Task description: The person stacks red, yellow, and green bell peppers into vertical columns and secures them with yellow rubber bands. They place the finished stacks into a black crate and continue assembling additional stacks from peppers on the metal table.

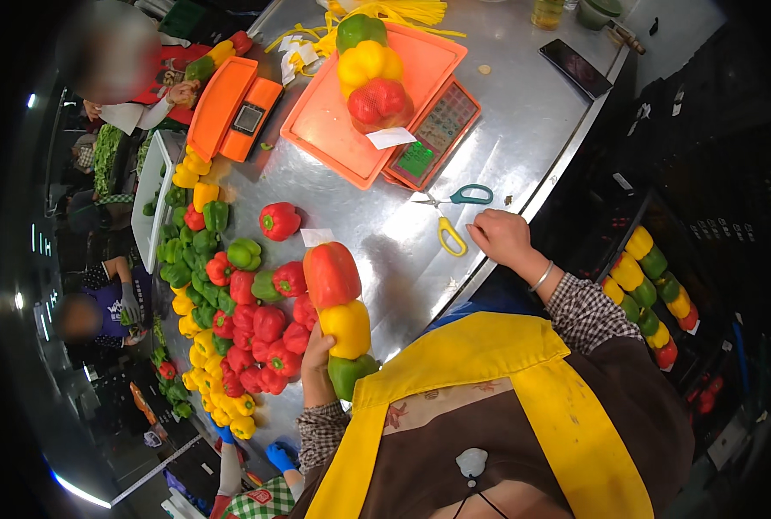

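Head view, looking down on a stainless-steel surface [524, 112]. Left hand [318, 363] is closed around a clear-wrapped pack of three bell peppers [340, 320], gripping it at the yellow middle pepper and the green lower one. The pack's long axis runs nearly upright in the picture, tilted slightly left at the top: red pepper at the far end, yellow in the middle, green nearest the person's yellow-and-brown apron [498, 415]. It is held above the near edge of the surface, just beside a heap of loose red, yellow and green bell peppers [230, 320].

Right hand [499, 236] rests on the near edge of the surface, fingers curled loosely and holding nothing, close to a pair of scissors with one teal and one yellow handle [451, 212].

A small white rectangular label [317, 236] lies flat on the surface, just beyond the red end of the held pack. A second three-pepper pack [370, 73], green end farthest and red end nearest, lies on the orange tray of a weighing scale [325, 121]; a white rectangular label [390, 137] sits at its red end. A second orange scale [234, 108] stands to the left. Yellow mesh netting sleeves [403, 13] lie at the far edge, and a dark flat phone [575, 67] lies to the right. More packs of three stand in a dark crate [653, 294] at right.
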Motion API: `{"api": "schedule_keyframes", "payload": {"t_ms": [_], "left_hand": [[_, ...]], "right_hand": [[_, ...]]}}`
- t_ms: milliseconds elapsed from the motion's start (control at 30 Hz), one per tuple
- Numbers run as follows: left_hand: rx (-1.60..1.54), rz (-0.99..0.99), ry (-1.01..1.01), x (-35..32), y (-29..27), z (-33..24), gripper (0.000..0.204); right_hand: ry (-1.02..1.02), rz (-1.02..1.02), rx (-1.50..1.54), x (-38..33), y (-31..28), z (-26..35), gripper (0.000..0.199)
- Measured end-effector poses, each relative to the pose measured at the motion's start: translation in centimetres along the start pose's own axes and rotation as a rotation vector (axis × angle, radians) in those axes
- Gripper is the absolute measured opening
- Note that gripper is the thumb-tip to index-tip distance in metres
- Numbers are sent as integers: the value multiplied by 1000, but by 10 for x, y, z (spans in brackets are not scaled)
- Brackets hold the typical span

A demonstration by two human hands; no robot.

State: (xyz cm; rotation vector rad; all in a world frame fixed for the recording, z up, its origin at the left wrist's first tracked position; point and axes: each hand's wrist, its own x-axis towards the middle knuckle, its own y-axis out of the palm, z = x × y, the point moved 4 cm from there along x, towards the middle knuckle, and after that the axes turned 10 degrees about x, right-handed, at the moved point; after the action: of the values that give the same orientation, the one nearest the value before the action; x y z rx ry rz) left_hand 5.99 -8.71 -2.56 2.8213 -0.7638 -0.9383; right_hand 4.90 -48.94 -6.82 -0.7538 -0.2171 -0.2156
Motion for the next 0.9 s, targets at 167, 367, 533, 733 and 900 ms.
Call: {"api": "schedule_keyframes", "payload": {"t_ms": [167, 367, 533, 733, 900], "left_hand": [[83, -1, 39, 22, 10, -12, 80], [84, -60, 26, 54, 4, -9, 65], [68, -187, 61, 74, -3, -3, 53], [227, -385, 79, 94, 0, -3, 55], [508, -586, 89, 102, 2, -7, 71]], "right_hand": [[20, 13, -8, 0, 2, 0, 22], [282, -29, 256, 9, -1, -7, 21], [177, -454, 578, 118, -59, 14, 24], [491, -155, 701, 259, -59, 39, 70], [531, 128, 822, 311, -16, 40, 69]]}}
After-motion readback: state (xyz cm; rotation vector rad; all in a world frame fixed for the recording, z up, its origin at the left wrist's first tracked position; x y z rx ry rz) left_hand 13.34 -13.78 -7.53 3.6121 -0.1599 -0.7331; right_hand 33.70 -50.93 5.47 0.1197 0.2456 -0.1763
